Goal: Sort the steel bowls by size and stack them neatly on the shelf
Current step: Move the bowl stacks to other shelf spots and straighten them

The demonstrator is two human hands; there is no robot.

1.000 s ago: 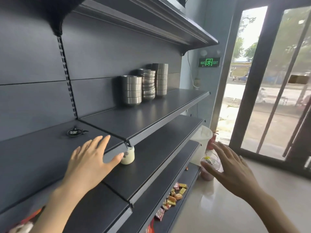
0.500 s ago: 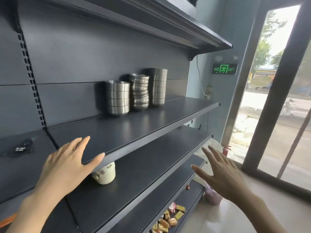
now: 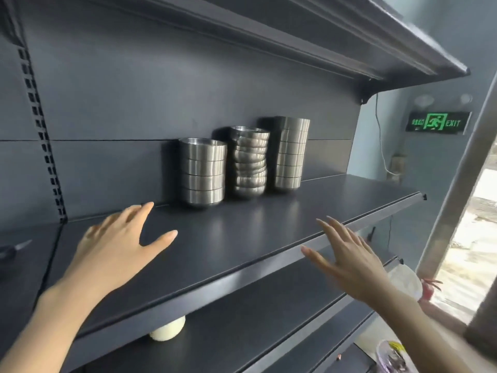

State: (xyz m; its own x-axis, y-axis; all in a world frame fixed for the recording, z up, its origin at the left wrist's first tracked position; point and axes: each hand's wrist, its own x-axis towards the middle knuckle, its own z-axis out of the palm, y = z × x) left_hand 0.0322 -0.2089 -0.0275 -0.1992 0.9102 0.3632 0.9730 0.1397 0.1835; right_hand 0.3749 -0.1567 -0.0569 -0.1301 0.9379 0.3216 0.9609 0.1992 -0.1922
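The left hand (image 3: 118, 246) hangs flat over the near left part of the dark shelf (image 3: 242, 238), fingers spread wide and holding nothing. The right hand (image 3: 349, 262) hangs at the shelf's front edge, fingers likewise splayed and empty. Under the front edge, on the lower shelf (image 3: 255, 319), sits a pale round object (image 3: 168, 331). Along the shelf's back edge three stacks of steel bowls stand side by side: a short wide stack (image 3: 203, 173), an uneven middle stack (image 3: 250, 162), and a tall stack (image 3: 291, 153).
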